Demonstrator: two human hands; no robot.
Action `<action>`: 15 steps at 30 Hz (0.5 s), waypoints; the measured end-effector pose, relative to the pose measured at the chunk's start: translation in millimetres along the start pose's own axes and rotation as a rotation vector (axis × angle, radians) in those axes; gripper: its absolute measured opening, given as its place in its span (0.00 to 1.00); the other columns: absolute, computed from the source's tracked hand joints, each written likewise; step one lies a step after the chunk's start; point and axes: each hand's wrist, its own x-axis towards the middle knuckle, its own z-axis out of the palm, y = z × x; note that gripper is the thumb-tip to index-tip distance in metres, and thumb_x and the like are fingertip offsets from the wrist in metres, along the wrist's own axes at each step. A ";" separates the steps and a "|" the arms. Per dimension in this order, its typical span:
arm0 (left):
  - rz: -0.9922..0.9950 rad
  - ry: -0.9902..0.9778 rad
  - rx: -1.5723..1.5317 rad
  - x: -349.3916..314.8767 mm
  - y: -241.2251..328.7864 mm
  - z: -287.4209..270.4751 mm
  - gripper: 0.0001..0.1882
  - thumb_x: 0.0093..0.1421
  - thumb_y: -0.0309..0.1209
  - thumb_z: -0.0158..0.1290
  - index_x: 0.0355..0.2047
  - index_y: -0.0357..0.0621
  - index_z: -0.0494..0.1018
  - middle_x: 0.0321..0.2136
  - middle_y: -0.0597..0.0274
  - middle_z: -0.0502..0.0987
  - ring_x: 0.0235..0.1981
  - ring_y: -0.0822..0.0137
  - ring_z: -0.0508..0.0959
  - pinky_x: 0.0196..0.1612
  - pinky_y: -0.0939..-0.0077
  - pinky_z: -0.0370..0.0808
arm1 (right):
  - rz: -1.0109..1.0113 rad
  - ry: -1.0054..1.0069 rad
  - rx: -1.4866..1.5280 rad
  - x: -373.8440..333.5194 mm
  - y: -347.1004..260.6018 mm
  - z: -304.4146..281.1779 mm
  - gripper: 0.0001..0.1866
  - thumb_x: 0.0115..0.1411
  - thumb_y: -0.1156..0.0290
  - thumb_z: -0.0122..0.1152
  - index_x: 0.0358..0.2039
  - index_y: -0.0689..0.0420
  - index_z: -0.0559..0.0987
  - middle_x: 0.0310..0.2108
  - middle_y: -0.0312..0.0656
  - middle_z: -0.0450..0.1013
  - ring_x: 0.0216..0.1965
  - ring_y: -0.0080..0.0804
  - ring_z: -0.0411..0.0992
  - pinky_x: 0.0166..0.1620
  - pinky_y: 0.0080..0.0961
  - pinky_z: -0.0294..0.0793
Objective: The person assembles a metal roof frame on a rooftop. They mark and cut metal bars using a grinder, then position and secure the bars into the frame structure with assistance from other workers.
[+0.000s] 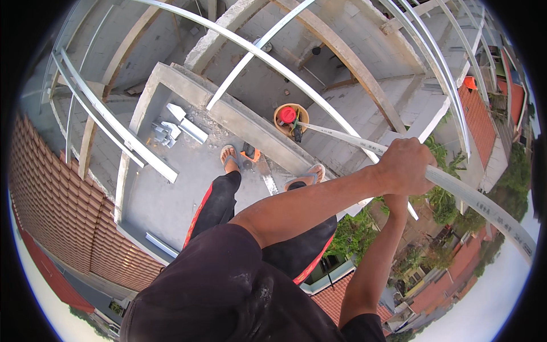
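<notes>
A long, pale metal channel [478, 199] with printed marks runs from mid-view out past the right edge. My left hand [407, 165] is closed around it, with that arm reaching across to the right. Just below, my right hand [396, 200] comes up from underneath against the left one. Its fingers are hidden behind the left fist and the channel, so its grip does not show. The channel's far end appears in front of an orange-tan bucket [278, 126] with a red round thing [286, 115] and dark items inside.
My sandalled feet stand on a concrete slab [148, 194] beside a raised concrete beam [250, 125]. Cut metal pieces [191, 130] and an orange-black tool [250, 154] lie there. Metal rails [285, 71] cross overhead. Rooms lie below beyond the beam; a tiled roof [74, 199] is left.
</notes>
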 end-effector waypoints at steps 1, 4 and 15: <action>-0.052 -0.014 -0.020 -2.4 -23.4 -0.3 0.12 0.49 0.38 0.66 0.32 0.46 0.87 0.27 0.48 0.83 0.33 0.48 0.84 0.41 0.57 0.80 | 0.109 0.050 -0.041 -8.0 -8.5 -22.7 0.32 0.67 0.68 0.61 0.69 0.62 0.65 0.62 0.52 0.68 0.63 0.37 0.67 0.64 0.33 0.66; -0.134 -0.119 -0.023 -5.3 -70.1 2.1 0.10 0.53 0.37 0.64 0.32 0.46 0.87 0.25 0.46 0.83 0.32 0.45 0.83 0.40 0.55 0.79 | -0.180 0.251 0.271 -27.8 -82.0 -66.2 0.36 0.68 0.62 0.60 0.68 0.70 0.60 0.63 0.59 0.66 0.67 0.48 0.64 0.68 0.48 0.64; -0.198 -0.291 0.150 -53.9 -274.5 33.0 0.26 0.55 0.35 0.65 0.56 0.50 0.77 0.52 0.47 0.78 0.57 0.45 0.71 0.61 0.54 0.68 | -0.099 0.452 0.786 36.6 -46.9 49.0 0.25 0.74 0.62 0.53 0.18 0.56 0.64 0.17 0.35 0.58 0.23 0.28 0.59 0.39 0.34 0.70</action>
